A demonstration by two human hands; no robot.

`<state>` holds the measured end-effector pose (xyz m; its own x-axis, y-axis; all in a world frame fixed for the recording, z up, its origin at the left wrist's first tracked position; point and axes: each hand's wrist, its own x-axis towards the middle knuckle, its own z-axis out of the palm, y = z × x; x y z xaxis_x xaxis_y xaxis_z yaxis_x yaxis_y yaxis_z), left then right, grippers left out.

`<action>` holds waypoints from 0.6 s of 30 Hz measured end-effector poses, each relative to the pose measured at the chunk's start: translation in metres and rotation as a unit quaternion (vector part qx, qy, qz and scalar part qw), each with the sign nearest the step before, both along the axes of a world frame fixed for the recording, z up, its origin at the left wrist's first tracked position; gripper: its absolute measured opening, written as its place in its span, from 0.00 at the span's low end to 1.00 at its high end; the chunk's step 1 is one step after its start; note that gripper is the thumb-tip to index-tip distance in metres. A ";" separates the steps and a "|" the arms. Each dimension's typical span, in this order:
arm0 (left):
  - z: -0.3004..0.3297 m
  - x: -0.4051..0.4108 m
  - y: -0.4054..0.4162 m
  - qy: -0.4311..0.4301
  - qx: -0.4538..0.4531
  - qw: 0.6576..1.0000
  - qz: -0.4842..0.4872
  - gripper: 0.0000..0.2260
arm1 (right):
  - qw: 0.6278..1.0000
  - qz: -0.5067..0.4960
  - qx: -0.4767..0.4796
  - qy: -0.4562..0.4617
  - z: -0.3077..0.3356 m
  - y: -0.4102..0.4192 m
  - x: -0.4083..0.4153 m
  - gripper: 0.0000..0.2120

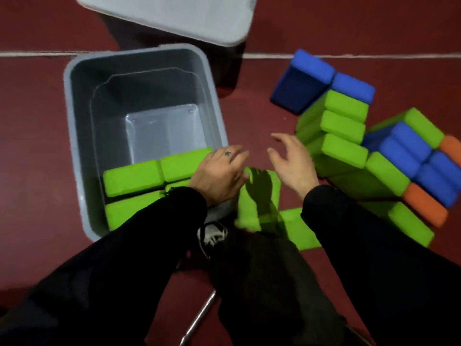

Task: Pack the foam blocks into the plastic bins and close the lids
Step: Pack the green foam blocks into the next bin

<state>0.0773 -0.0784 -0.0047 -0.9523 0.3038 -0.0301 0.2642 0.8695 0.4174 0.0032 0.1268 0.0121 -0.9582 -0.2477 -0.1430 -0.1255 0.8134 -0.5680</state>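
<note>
**Operator:** State the condition of each hand.

**Technician:** The left hand (219, 174) lies flat, fingers extended, on the near right corner of the grey bin (74, 156), beside the packed green blocks (133, 177). It holds nothing. The right hand (291, 161) hangs open with fingers spread, empty, just beside the stack of green blocks (345, 128) on the floor (37, 108).

**Operator:** Where is the material?

**Technician:** A few green blocks sit in the near end of the bin; the far end is bare. One green block (258, 196) lies loose on the floor between the hands. Blue blocks (314, 71) and orange blocks (424, 203) remain farther right. A lid (174, 16) rests on a second, dark bin behind.

**Operator:** Recommended procedure for this step?

**Technician:** Likely a pick-up is next. Take the nearest block first. Grip across its short faces. Set it flush against the packed row, same orientation, so no gaps form. Keep rows level below the rim, or the lid may not seat.
</note>
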 end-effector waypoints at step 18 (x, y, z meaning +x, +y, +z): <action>-0.125 -0.051 0.163 -0.217 -0.103 0.968 -0.070 0.32 | 0.895 -0.294 0.057 -0.330 -0.155 0.230 0.099 0.39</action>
